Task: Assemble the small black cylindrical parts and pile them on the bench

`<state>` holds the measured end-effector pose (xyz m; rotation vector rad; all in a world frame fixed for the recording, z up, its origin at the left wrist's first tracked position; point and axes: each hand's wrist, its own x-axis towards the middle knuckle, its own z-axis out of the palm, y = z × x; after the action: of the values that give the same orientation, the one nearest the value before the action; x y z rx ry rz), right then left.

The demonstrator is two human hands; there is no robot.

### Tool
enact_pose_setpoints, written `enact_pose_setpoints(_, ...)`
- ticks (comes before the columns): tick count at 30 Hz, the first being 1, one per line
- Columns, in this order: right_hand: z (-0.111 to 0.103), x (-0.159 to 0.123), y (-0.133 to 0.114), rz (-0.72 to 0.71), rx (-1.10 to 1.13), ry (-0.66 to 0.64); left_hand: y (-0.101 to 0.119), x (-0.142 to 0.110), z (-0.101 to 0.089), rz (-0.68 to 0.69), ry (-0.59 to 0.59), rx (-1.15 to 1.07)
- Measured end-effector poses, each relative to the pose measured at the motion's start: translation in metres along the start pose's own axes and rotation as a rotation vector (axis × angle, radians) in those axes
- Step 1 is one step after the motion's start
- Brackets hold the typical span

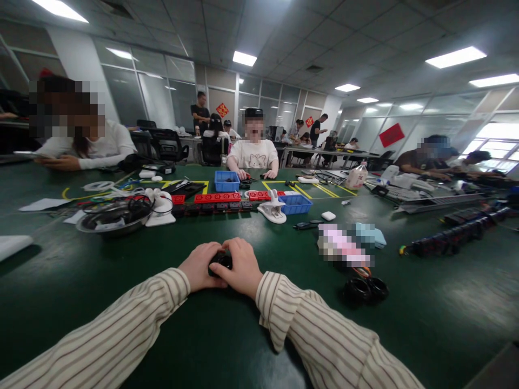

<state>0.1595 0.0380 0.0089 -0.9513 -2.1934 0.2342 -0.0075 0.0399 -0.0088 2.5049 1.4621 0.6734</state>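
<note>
A black, round, ring-like object [221,262] rests between my two hands on the green table. My left hand [203,266] curls round its left side, the thumb along its lower edge. Over its right side bends my right hand [244,265], with the thumb reaching across the front of it. Both hands are closed about the object and partly hide it, so its exact kind does not show. Farther right lie black rounded rings [359,290] that look similar, set side by side near a blurred pink item [344,246].
Beyond my hands, red and black modules [218,199] form a row. Near them stand a metal bowl [94,224] of black cables, a white clip [272,208] and a blue basket [298,204]. A person [253,154] sits opposite; dark strips [454,235] lie right.
</note>
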Motion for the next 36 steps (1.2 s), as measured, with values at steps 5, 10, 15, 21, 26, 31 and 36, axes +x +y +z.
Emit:
enact_pose_setpoints(5, 0.005, 0.0, 0.0, 0.022, -0.086, -0.02, 0.007, 0.0, 0.003, -0.02, -0.049, 0.097)
enact_pose_setpoints(10, 0.003, -0.001, -0.002, -0.046, -0.061, -0.044, 0.001, 0.0, 0.004, 0.0, -0.057, 0.006)
enact_pose_setpoints(15, -0.003, 0.0, -0.005, -0.23, 0.018, -0.128, -0.006, 0.001, 0.005, 0.031, -0.069, -0.087)
enact_pose_setpoints(21, -0.005, -0.001, -0.007, -0.306, 0.101, -0.11, -0.007, -0.001, 0.011, 0.001, -0.105, -0.047)
enact_pose_setpoints(26, -0.001, -0.001, -0.001, -0.201, 0.177, 0.03, -0.01, -0.002, 0.013, -0.02, -0.085, -0.028)
enact_pose_setpoints(31, 0.002, -0.001, 0.007, -0.038, 0.149, 0.077, -0.009, -0.003, 0.011, -0.041, -0.032, -0.047)
enact_pose_setpoints(36, 0.002, -0.001, 0.002, 0.019, 0.015, 0.022, 0.0, -0.002, 0.005, -0.037, -0.046, 0.02)
